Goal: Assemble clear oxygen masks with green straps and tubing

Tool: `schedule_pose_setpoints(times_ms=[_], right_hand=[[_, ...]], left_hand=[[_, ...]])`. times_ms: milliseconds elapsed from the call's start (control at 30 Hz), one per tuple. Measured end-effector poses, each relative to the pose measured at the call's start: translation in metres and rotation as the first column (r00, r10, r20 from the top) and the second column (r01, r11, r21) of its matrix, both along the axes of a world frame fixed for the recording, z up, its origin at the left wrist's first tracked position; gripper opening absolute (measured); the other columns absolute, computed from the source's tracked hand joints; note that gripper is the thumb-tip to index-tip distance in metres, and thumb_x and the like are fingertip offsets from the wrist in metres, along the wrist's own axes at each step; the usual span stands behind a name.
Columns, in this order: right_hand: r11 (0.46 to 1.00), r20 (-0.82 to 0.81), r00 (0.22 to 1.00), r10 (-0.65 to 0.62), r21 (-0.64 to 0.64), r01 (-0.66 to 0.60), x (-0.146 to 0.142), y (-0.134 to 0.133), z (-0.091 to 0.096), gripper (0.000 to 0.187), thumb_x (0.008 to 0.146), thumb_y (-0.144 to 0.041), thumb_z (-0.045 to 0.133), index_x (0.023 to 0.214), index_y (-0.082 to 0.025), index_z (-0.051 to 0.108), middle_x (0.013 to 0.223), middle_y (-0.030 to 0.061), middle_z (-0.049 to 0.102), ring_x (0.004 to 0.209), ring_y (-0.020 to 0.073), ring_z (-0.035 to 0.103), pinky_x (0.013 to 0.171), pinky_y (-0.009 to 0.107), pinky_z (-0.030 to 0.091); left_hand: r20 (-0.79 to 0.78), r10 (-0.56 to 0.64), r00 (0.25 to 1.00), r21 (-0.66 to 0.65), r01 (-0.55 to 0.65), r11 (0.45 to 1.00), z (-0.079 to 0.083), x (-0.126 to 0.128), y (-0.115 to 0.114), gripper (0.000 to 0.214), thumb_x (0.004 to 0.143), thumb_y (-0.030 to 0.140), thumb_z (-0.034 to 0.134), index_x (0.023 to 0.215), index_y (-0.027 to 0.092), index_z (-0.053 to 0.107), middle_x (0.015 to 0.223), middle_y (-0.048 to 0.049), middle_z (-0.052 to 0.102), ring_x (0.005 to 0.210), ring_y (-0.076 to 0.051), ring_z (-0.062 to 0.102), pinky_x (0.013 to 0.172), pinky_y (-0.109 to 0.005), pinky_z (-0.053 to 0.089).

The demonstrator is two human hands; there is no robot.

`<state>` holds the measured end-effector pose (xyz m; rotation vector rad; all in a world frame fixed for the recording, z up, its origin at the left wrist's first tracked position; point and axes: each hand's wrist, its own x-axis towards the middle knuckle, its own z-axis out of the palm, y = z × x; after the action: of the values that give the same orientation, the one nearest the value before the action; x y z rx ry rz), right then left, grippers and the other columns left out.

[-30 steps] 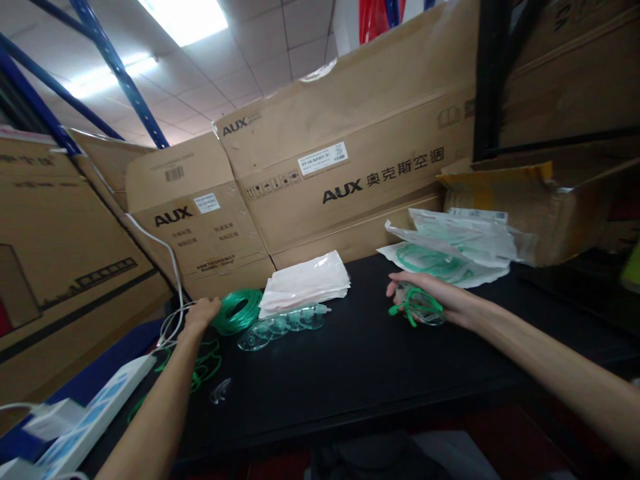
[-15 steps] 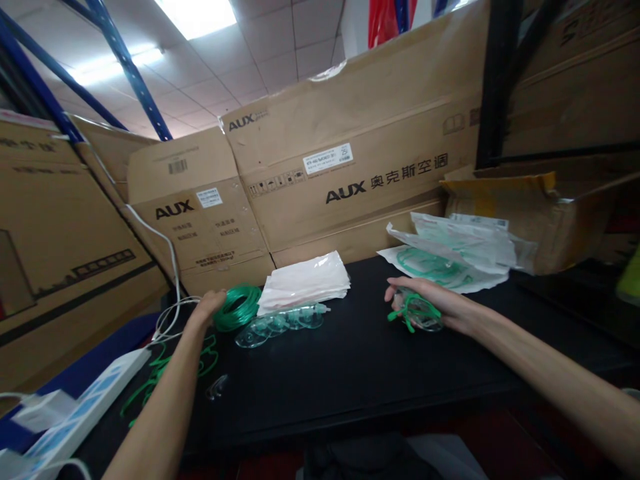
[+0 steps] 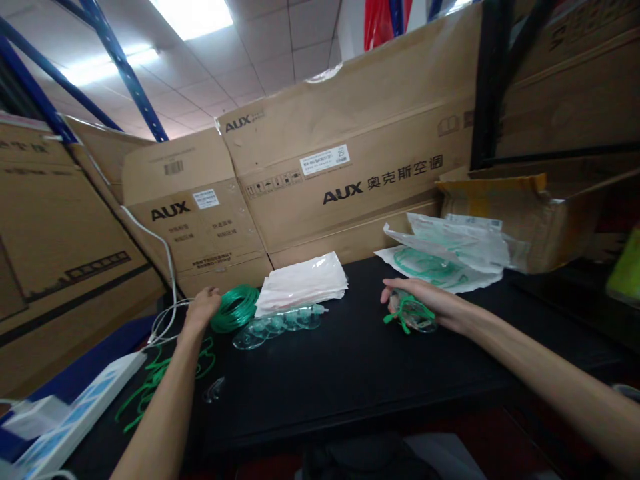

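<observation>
Single head view, near black table (image 3: 310,387), facing forward and down, cardboard box (image 3: 350,140) behind.

The stacked packets (image 3: 303,283) are coloured white. Left of the packets, the coiled tube (image 3: 231,325) is coloured shiny green. In front of them, the masks (image 3: 276,324) are tinted see-through green. Right of them, bright green is seen on the straps (image 3: 411,311). Behind them, the brown box (image 3: 350,123) is printed with black letters (image 3: 343,193).

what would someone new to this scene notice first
Probably the large brown cardboard packaging printed AUX, standing along the back of the flat black tabletop. Next, likely the coiled translucent green tubing beside the left hand, and the clear plastic item with bright green bands in the grip of the right hand.
</observation>
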<state>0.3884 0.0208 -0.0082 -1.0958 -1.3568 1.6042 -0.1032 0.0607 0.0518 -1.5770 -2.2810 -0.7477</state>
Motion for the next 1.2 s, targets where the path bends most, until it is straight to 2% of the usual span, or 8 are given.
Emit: schedule_pose_setpoints(times_ms=[100, 167, 333, 400, 500, 667, 867, 1200], right_hand=[[1.000, 0.005, 1.000, -0.011, -0.009, 0.011, -0.007, -0.004, 0.007, 0.039, 0.098, -0.047, 0.055, 0.085, -0.014, 0.070, 0.064, 0.0034, 0.070, 0.045, 0.0110, 0.059, 0.038, 0.018, 0.040], [1.000, -0.015, 1.000, -0.012, -0.019, 0.011, -0.014, -0.005, 0.012, 0.040, 0.100, -0.046, 0.052, 0.084, -0.014, 0.069, 0.063, 0.0035, 0.070, 0.045, 0.0111, 0.059, 0.039, 0.018, 0.041], [0.999, -0.097, 0.995, 0.036, 0.011, -0.035, -0.039, -0.006, 0.015, 0.039, 0.102, -0.044, 0.048, 0.087, -0.014, 0.067, 0.067, 0.0052, 0.071, 0.048, 0.0139, 0.063, 0.045, 0.022, 0.049], [0.999, -0.152, 0.988, 0.039, 0.022, -0.036, -0.047, -0.008, 0.011, 0.037, 0.100, -0.045, 0.053, 0.086, -0.014, 0.067, 0.069, 0.0049, 0.071, 0.053, 0.0139, 0.065, 0.050, 0.023, 0.053], [0.999, -0.254, 0.966, 0.038, 0.029, -0.032, -0.052, -0.019, 0.003, 0.031, 0.095, -0.045, 0.064, 0.091, -0.014, 0.068, 0.078, 0.0047, 0.071, 0.065, 0.0133, 0.067, 0.059, 0.022, 0.057], [0.995, -0.340, 0.935, 0.096, 0.030, -0.091, -0.048, -0.056, -0.006, 0.035, 0.095, -0.047, 0.064, 0.119, -0.021, 0.062, 0.096, 0.0054, 0.073, 0.082, 0.0200, 0.073, 0.078, 0.038, 0.063], [0.984, -0.234, 0.959, 0.160, 0.112, -0.137, -0.052, -0.074, -0.008, 0.047, 0.095, -0.042, 0.065, 0.138, -0.026, 0.053, 0.106, 0.0067, 0.071, 0.084, 0.0218, 0.074, 0.071, 0.036, 0.061], [0.990, -0.279, 0.960, -0.005, 0.134, 0.044, -0.053, -0.066, -0.014, 0.042, 0.088, -0.037, 0.074, 0.127, -0.025, 0.063, 0.112, 0.0060, 0.071, 0.103, 0.0225, 0.068, 0.085, 0.035, 0.054]], left_hand=[[0.027, -0.054, 0.998, 0.078, 0.052, 0.996, 0.013, 0.035, -0.018, 0.045, 0.100, 0.032, 0.044, 0.133, 0.009, 0.063, 0.132, -0.0199, 0.068, 0.124, -0.034, 0.063, 0.106, -0.048, 0.049], [0.037, -0.256, 0.966, 0.213, 0.243, 0.946, 0.022, 0.076, -0.039, 0.043, 0.100, 0.040, 0.046, 0.130, 0.016, 0.066, 0.131, -0.0125, 0.070, 0.121, -0.028, 0.066, 0.108, -0.041, 0.048], [0.026, -0.803, 0.595, 0.196, 0.785, 0.588, 0.020, 0.200, -0.099, 0.033, 0.101, 0.043, 0.049, 0.104, 0.020, 0.073, 0.100, -0.0057, 0.077, 0.083, -0.019, 0.071, 0.078, -0.031, 0.058], [-0.060, -0.885, 0.461, 0.080, 0.886, 0.456, 0.007, 0.232, -0.108, 0.025, 0.101, 0.038, 0.053, 0.109, 0.022, 0.071, 0.103, -0.0045, 0.075, 0.085, -0.019, 0.070, 0.082, -0.033, 0.056], [-0.041, -0.924, 0.381, 0.042, 0.924, 0.379, -0.018, 0.251, -0.104, 0.023, 0.097, 0.035, 0.061, 0.115, 0.022, 0.065, 0.111, -0.0057, 0.069, 0.087, -0.019, 0.067, 0.079, -0.033, 0.055], [0.146, -0.938, 0.314, 0.116, 0.936, 0.332, -0.046, 0.243, -0.090, 0.027, 0.097, 0.036, 0.062, 0.121, 0.023, 0.059, 0.119, -0.0053, 0.063, 0.076, -0.013, 0.060, 0.072, -0.027, 0.053], [0.311, -0.896, 0.317, 0.085, 0.929, 0.359, -0.057, 0.237, -0.090, 0.026, 0.098, 0.038, 0.062, 0.118, 0.022, 0.060, 0.099, 0.0002, 0.069, 0.069, -0.012, 0.059, 0.069, -0.025, 0.050], [0.112, -0.937, 0.331, 0.226, 0.909, 0.349, -0.050, 0.229, -0.093, 0.009, 0.099, 0.023, 0.058, 0.103, 0.019, 0.064, 0.103, -0.0039, 0.068, 0.089, -0.015, 0.064, 0.078, -0.027, 0.050]])
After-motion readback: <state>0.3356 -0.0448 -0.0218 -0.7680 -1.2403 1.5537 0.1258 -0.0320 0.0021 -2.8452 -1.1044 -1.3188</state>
